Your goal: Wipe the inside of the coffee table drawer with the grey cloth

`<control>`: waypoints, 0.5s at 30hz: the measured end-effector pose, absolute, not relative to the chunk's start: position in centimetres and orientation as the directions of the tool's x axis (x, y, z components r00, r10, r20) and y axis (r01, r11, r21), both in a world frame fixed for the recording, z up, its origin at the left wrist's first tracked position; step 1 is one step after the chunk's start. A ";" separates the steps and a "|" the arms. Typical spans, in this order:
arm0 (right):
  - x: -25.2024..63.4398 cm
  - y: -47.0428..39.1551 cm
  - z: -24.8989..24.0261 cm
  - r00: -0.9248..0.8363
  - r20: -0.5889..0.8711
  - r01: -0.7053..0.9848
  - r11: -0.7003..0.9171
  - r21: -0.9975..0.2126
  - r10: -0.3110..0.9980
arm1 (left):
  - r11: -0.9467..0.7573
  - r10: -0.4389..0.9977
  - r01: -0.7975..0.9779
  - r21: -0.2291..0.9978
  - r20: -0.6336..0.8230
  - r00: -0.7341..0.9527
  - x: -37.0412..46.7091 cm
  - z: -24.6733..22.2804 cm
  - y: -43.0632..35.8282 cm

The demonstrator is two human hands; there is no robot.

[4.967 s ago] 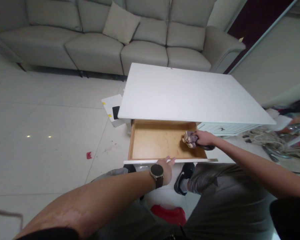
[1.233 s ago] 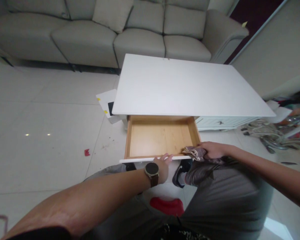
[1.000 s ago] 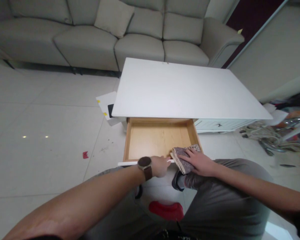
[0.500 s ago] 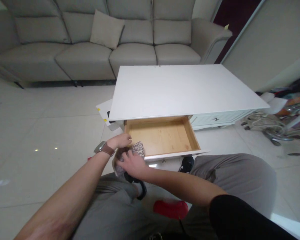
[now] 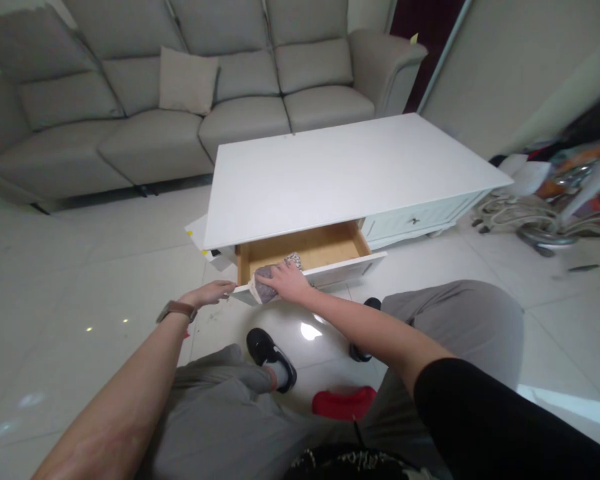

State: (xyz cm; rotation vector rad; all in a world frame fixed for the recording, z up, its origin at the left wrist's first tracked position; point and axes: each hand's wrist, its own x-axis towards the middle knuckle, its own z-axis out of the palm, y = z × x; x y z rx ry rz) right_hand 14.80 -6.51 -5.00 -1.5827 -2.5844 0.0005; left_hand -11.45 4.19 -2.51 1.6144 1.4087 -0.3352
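Note:
A wooden drawer (image 5: 325, 245) is pulled part of the way out of the white coffee table (image 5: 350, 173). My right hand (image 5: 287, 281) is closed around a bunched, patterned cloth (image 5: 265, 285), which lies over the drawer's front edge with its far end inside. At the left corner of the drawer front, the fingers of my left hand (image 5: 215, 292) are bent onto the edge. A watch with a brown strap is on my left wrist.
A grey sofa (image 5: 250, 117) with a cushion (image 5: 187, 80) stands behind the table. Below the drawer are my shoes (image 5: 265, 347) and a red object (image 5: 343, 402). A metal-legged stand (image 5: 545, 233) is at the right.
The drawer has slid inward, toward the table. My left hand has moved from beside the cloth to the drawer's front corner. My right hand and the cloth have moved up onto the drawer front.

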 end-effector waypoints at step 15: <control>39.7 -13.3 -4.9 0.075 -0.026 0.982 -0.069 0.177 0.997 | -0.363 0.667 0.894 0.262 -0.597 0.446 -9.7 -2.9 6.6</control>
